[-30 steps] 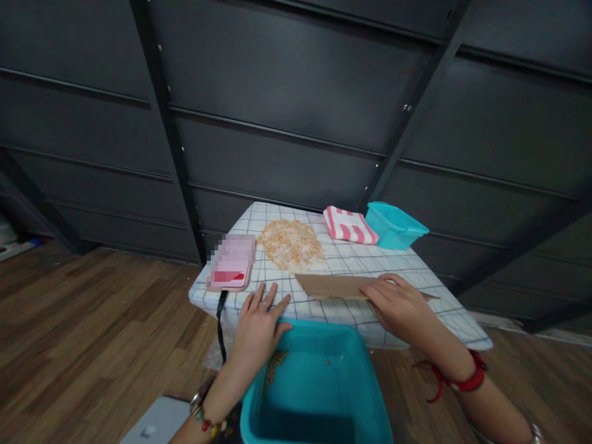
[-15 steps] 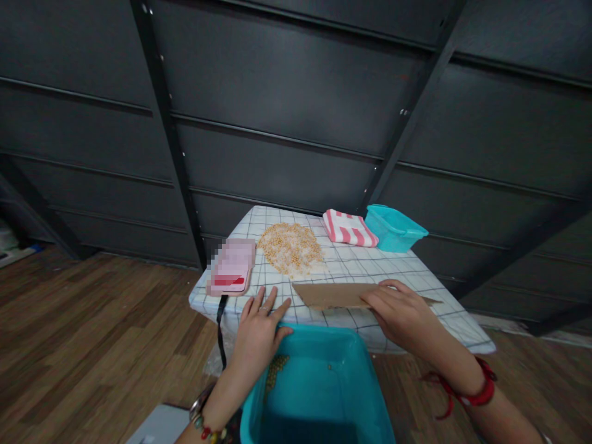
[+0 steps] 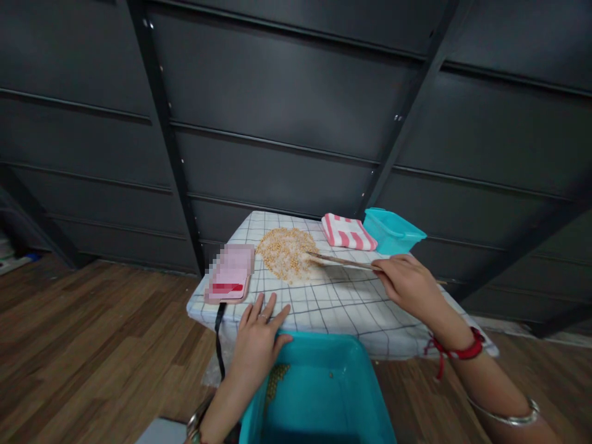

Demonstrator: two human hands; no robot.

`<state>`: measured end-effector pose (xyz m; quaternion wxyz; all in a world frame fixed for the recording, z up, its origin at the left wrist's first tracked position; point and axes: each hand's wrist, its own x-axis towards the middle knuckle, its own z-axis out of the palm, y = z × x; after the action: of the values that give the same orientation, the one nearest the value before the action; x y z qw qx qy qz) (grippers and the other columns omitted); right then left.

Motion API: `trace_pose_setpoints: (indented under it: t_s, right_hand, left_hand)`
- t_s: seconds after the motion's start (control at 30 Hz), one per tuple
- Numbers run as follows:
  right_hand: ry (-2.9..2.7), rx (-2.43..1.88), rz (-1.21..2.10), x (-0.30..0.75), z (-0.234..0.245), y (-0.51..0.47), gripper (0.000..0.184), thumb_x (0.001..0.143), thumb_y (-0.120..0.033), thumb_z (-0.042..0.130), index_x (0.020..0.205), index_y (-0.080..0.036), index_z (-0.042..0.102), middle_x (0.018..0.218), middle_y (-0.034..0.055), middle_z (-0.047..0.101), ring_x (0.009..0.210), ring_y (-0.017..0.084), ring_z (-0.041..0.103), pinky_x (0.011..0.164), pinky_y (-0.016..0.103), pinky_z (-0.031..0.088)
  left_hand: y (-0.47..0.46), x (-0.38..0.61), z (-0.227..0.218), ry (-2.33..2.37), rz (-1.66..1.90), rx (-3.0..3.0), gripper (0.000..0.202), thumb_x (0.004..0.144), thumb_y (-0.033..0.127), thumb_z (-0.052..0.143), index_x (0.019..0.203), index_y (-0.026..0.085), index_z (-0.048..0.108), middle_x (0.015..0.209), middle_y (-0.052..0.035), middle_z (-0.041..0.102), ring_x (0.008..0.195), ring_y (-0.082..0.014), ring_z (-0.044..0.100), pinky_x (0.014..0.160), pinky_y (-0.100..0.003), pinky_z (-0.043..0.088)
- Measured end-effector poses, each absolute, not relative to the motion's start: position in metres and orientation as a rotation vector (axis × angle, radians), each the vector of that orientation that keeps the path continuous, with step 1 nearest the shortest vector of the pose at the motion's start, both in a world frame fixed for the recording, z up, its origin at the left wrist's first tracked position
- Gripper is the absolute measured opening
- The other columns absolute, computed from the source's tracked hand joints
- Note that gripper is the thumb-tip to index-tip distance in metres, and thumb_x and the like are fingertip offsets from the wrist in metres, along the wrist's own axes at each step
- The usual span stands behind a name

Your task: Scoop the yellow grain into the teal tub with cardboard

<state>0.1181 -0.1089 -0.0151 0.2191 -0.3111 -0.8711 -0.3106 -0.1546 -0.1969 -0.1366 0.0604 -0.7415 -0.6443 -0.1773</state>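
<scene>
A piece of cardboard [image 3: 342, 261] is gripped in my right hand [image 3: 409, 287], seen nearly edge-on above the table. Its far end reaches the right side of a spread pile of yellow kernels and pale grains [image 3: 287, 253]. My left hand [image 3: 259, 333] lies at the table's front edge with its fingers spread on the cloth, its thumb by the rim of a large teal bin [image 3: 324, 376]. Inside that bin, a small heap of greenish beans [image 3: 276, 381] sits along the left wall.
A checked cloth covers the table [image 3: 342, 308]. A pink phone [image 3: 231, 271] with a black strap [image 3: 219, 339] lies at the left edge. At the back right are a folded red-and-white striped towel [image 3: 348, 232] and a smaller teal basket [image 3: 393, 231]. Dark panels [image 3: 277, 166] rise behind.
My right hand has moved away from me and lifted the cardboard, turning it from a flatter view to nearly edge-on, its end now at the pile. My left hand stays in place.
</scene>
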Motion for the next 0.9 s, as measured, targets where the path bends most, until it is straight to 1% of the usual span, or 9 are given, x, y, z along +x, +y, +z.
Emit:
trace_pose_setpoints:
  t_s: [0.07, 0.23, 0.33, 0.47, 0.63, 0.8, 0.9]
  right_hand:
    - [-2.388, -0.877, -0.865, 0.108, -0.017, -0.089, 0.017, 0.084, -0.010, 0.044, 0.080, -0.016, 0.060, 0.070, 0.0055, 0.067, 0.066, 0.018, 0.060, 0.071, 0.030, 0.041]
    - [-2.295, -0.946, -0.852, 0.078, -0.023, -0.042, 0.020, 0.078, -0.005, 0.044, 0.077, -0.017, 0.060, 0.067, 0.0052, 0.066, 0.067, 0.019, 0.059, 0.077, 0.032, 0.038]
    - [-2.236, -0.947, -0.843, 0.066, -0.031, -0.029, 0.021, 0.075, -0.002, 0.044, 0.076, -0.016, 0.060, 0.067, 0.0061, 0.065, 0.068, 0.019, 0.058, 0.079, 0.033, 0.037]
    - [-2.192, -0.897, -0.834, 0.065, -0.045, -0.025, 0.025, 0.072, 0.001, 0.042, 0.076, -0.017, 0.060, 0.067, 0.0049, 0.063, 0.069, 0.019, 0.056, 0.082, 0.035, 0.036]
    - [-2.145, -0.840, -0.808, 0.075, -0.058, -0.024, 0.032, 0.074, 0.000, 0.038, 0.086, -0.016, 0.062, 0.074, 0.0058, 0.065, 0.076, 0.019, 0.056, 0.086, 0.038, 0.037]
    - [-2.130, -0.805, -0.787, 0.081, -0.064, -0.022, 0.030, 0.076, -0.001, 0.038, 0.085, -0.016, 0.063, 0.072, 0.0057, 0.064, 0.072, 0.019, 0.055, 0.084, 0.038, 0.040]
    - [-2.133, -0.789, -0.776, 0.083, -0.065, -0.023, 0.031, 0.076, 0.000, 0.038, 0.086, -0.016, 0.063, 0.074, 0.0055, 0.064, 0.072, 0.018, 0.055, 0.084, 0.037, 0.040]
  left_hand:
    - [-0.196, -0.154, -0.136, -1.951, -0.530, -2.250, 0.048, 0.076, 0.031, 0.066, 0.123, 0.034, 0.056, 0.136, -0.0088, 0.052, 0.127, -0.0345, 0.045, 0.097, -0.053, 0.044]
    - [-0.194, -0.152, -0.130, -1.973, -0.474, -2.271, 0.052, 0.075, 0.027, 0.066, 0.125, 0.035, 0.053, 0.137, -0.0085, 0.051, 0.127, -0.0350, 0.044, 0.097, -0.054, 0.044]
    - [-0.192, -0.151, -0.129, -1.958, -0.460, -2.296, 0.052, 0.076, 0.027, 0.065, 0.126, 0.035, 0.052, 0.138, -0.0082, 0.050, 0.128, -0.0342, 0.043, 0.097, -0.054, 0.044]
    - [-0.188, -0.150, -0.136, -1.954, -0.454, -2.295, 0.052, 0.076, 0.026, 0.063, 0.126, 0.036, 0.052, 0.140, -0.0075, 0.048, 0.129, -0.0338, 0.043, 0.098, -0.053, 0.044]
    - [-0.185, -0.148, -0.147, -1.921, -0.486, -2.275, 0.053, 0.076, 0.026, 0.061, 0.127, 0.037, 0.050, 0.141, -0.0057, 0.047, 0.131, -0.0331, 0.040, 0.098, -0.053, 0.043]
    - [-0.186, -0.142, -0.146, -1.921, -0.450, -2.257, 0.053, 0.076, 0.026, 0.062, 0.127, 0.036, 0.051, 0.139, -0.0066, 0.049, 0.129, -0.0337, 0.043, 0.097, -0.053, 0.043]
    - [-0.186, -0.140, -0.148, -1.888, -0.458, -2.222, 0.052, 0.076, 0.027, 0.062, 0.126, 0.036, 0.052, 0.139, -0.0062, 0.050, 0.128, -0.0327, 0.044, 0.097, -0.052, 0.044]
